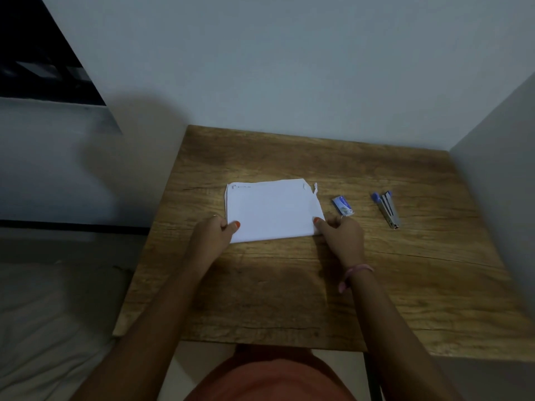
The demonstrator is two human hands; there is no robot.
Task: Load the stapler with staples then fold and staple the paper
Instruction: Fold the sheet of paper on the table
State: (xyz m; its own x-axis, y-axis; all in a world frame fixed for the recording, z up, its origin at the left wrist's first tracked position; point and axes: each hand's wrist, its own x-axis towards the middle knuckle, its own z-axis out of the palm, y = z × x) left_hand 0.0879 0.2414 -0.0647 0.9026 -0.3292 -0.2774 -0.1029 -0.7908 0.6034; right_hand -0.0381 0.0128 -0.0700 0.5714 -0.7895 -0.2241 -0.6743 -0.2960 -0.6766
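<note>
Two bare hands pinch the near corners of a folded white paper [272, 209] that lies flat on a wooden table [405, 285]. The left hand [212, 231] grips the near left corner, its thumb with an orange-painted nail pressed on top of the sheet and the other fingers curled against the paper's left edge. The right hand [343, 230] grips the near right corner in the same way, thumb on top with an orange nail, remaining fingers tucked beside and under the edge; a pink band [354, 274] circles that wrist. The paper appears to be doubled over, with layered edges visible along its left side and far edge, and a small torn or curled bit sticking up at the far right corner. Faint printing shows near its far left corner, too small to read. Just to the right of the paper, apart from it and near the right hand's knuckles, sits a small blue and white staple box [343, 206]. Farther right, well apart from the box, a small silver stapler [388, 208] with blue ends lies on the table, angled with its blue ends away from the person. The table stands against a pale wall [289, 68], in a corner on the right. The person's orange-red garment [272, 380] shows at the bottom edge.
</note>
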